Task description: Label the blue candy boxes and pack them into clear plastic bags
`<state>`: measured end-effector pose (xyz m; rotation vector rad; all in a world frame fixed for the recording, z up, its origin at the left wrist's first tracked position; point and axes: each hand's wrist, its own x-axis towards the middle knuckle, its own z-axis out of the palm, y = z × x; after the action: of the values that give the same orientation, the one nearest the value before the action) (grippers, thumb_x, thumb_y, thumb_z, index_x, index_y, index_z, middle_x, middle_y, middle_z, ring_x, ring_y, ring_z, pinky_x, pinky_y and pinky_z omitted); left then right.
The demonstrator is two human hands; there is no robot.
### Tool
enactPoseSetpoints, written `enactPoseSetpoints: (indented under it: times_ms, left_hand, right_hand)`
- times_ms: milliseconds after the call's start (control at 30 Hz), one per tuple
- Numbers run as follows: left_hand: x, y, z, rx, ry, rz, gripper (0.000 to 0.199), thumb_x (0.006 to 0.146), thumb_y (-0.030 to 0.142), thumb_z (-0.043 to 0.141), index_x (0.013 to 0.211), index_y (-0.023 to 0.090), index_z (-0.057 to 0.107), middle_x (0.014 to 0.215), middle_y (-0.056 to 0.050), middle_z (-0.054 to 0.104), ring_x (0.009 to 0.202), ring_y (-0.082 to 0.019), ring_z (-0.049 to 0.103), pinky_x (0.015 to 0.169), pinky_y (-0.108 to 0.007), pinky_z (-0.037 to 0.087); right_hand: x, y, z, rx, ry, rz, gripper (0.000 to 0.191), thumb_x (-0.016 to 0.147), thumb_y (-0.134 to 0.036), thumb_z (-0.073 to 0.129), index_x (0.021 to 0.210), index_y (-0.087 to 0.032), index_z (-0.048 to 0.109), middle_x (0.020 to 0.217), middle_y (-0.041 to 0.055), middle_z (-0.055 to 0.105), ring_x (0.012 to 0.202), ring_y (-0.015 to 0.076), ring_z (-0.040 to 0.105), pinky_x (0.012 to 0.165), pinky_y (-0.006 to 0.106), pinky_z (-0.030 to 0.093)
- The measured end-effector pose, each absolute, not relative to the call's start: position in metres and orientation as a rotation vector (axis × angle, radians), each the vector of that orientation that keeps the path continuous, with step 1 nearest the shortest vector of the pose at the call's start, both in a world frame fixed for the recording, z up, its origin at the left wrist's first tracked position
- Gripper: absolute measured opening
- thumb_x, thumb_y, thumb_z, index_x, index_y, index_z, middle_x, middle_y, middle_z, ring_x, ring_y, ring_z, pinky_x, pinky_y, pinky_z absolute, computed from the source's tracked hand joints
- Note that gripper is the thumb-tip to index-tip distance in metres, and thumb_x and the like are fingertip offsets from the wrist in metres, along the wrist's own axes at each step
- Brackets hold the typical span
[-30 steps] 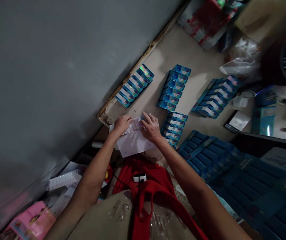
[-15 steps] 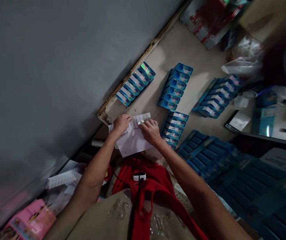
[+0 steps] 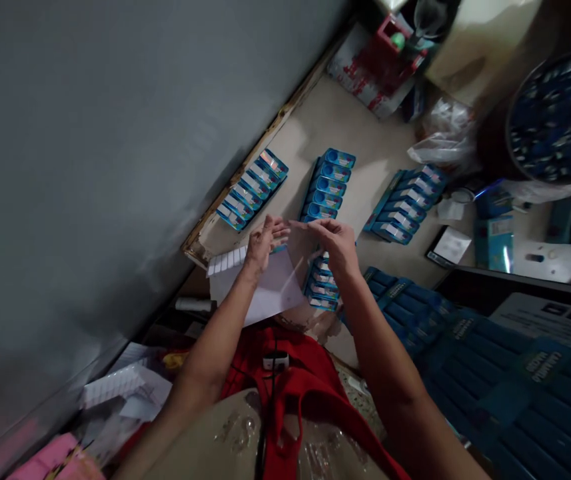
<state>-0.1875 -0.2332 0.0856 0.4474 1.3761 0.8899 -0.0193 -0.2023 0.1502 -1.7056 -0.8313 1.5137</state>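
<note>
Lying at near edge of pale surface (image 3: 378, 143): smooth white sheet (image 3: 272, 297), narrow pale strips (image 3: 228, 261) along its upper left. Left hand (image 3: 264, 243) over sheet, fingers loosely spread. Right hand (image 3: 339, 243) alongside, fingertips pinched; cannot tell whether they hold anything. Beyond: glossy blue boxes (image 3: 328, 185) in slanting rows, crinkled clear plastic bag (image 3: 445, 130).

The white rectangular sheet (image 3: 275, 293) at the frame's centre looks like smooth, matt paper. The pale cream counter (image 3: 360, 143) has a soft sheen, its brown wooden edging (image 3: 285, 119) rough. The crumpled clear bag (image 3: 442, 137), upper right, is glossy plastic; the red strapped garment (image 3: 310, 363), lower centre, matt cloth.
</note>
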Motion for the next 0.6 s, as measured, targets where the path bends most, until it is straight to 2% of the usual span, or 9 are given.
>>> enactPoseSetpoints:
  times_ms: [33,100,167,300,400,500,600]
  left_hand:
    - [-0.18,-0.221,0.086,0.357,1.297,0.901,0.058,0.095,0.069,0.057,0.112,0.014,0.068,0.112,-0.016,0.076,0.098,-0.022,0.076,0.087,-0.035,0.06]
    - [-0.168,-0.2,0.087,0.306,1.261,0.939,0.055,0.079,0.063,0.08,0.102,0.014,0.069,0.102,-0.012,0.078,0.089,-0.019,0.076,0.084,-0.032,0.061]
    - [-0.16,-0.183,0.087,0.33,1.312,0.997,0.051,0.07,0.054,0.09,0.094,0.014,0.069,0.092,-0.008,0.077,0.082,-0.016,0.075,0.08,-0.029,0.062]
    - [-0.146,-0.147,0.088,0.477,1.407,1.074,0.037,0.075,0.045,0.087,0.087,0.014,0.07,0.081,-0.003,0.075,0.071,-0.014,0.072,0.067,-0.025,0.061]
    - [-0.135,-0.11,0.086,0.651,1.486,1.099,0.022,0.082,0.032,0.081,0.083,0.014,0.07,0.075,-0.002,0.073,0.066,-0.014,0.071,0.063,-0.024,0.059]
    - [-0.124,-0.072,0.081,0.825,1.592,1.094,0.013,0.086,0.023,0.076,0.08,0.014,0.069,0.071,-0.001,0.07,0.064,-0.014,0.07,0.064,-0.026,0.058]
    - [-0.117,-0.043,0.073,0.927,1.699,1.048,0.015,0.087,0.022,0.075,0.077,0.015,0.067,0.069,-0.001,0.068,0.065,-0.015,0.069,0.07,-0.028,0.058]
  right_hand:
    - [-0.016,-0.193,0.15,-1.687,-0.823,1.503,0.033,0.065,-0.048,0.082,0.073,-0.018,0.071,0.06,-0.0035,0.061,0.056,0.0109,0.051,0.053,0.024,0.046]
    - [-0.01,-0.179,0.148,-1.665,-0.817,1.487,0.032,0.063,-0.047,0.084,0.071,-0.018,0.071,0.06,-0.0037,0.061,0.056,0.0104,0.052,0.053,0.024,0.047]
    - [-0.004,-0.168,0.143,-1.662,-0.786,1.488,0.035,0.062,-0.049,0.084,0.073,-0.018,0.073,0.063,-0.0031,0.063,0.055,0.0107,0.052,0.05,0.025,0.048]
    - [0.006,-0.145,0.127,-1.715,-0.72,1.369,0.04,0.063,-0.051,0.083,0.081,-0.017,0.075,0.073,-0.0002,0.07,0.058,0.0139,0.058,0.048,0.028,0.051]
    - [0.011,-0.117,0.109,-1.821,-0.838,1.097,0.037,0.07,-0.05,0.079,0.082,-0.015,0.077,0.075,0.0019,0.073,0.067,0.0174,0.064,0.063,0.031,0.055]
    - [0.016,-0.084,0.091,-1.962,-1.03,0.83,0.034,0.079,-0.049,0.071,0.084,-0.016,0.079,0.077,0.0039,0.076,0.075,0.0196,0.068,0.077,0.033,0.054]
    - [0.02,-0.058,0.079,-2.059,-1.126,0.729,0.033,0.083,-0.048,0.066,0.086,-0.017,0.079,0.082,0.0058,0.077,0.078,0.0211,0.068,0.079,0.035,0.052]
